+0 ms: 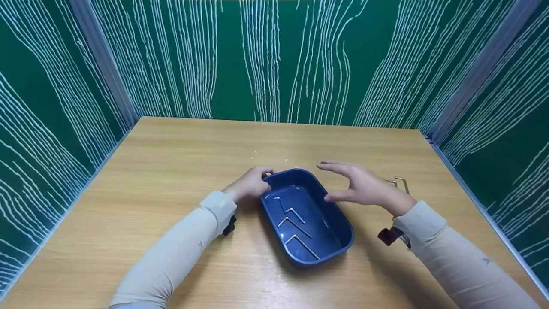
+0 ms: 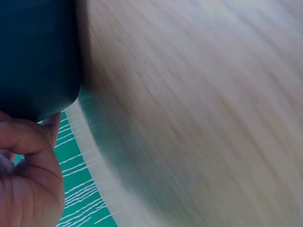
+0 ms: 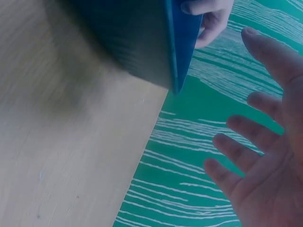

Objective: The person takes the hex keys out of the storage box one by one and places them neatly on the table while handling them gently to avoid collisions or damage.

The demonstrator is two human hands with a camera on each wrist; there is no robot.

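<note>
A deep blue tray (image 1: 309, 205) with rounded corners sits at an angle in the middle of the scene. Several metal L-shaped hex keys (image 1: 299, 227) lie in it, along its left side. My left hand (image 1: 253, 182) grips the tray's far left corner, its thumb at the rim; the left wrist view shows curled fingers (image 2: 31, 137) against the tray's end. Over by the right long side, my right hand (image 1: 364, 184) is spread, thumb apart from the fingers, holding nothing. In the right wrist view a gap separates this right hand (image 3: 265, 165) from the tray wall (image 3: 142, 47).
Beyond my right hand, more L-shaped hex keys (image 1: 405, 185) lie on the wooden table (image 1: 180, 146), partly hidden by that hand. Tiny pale specks dot the tabletop behind the tray. Green walls with white wavy lines (image 1: 300, 64) enclose the back and sides.
</note>
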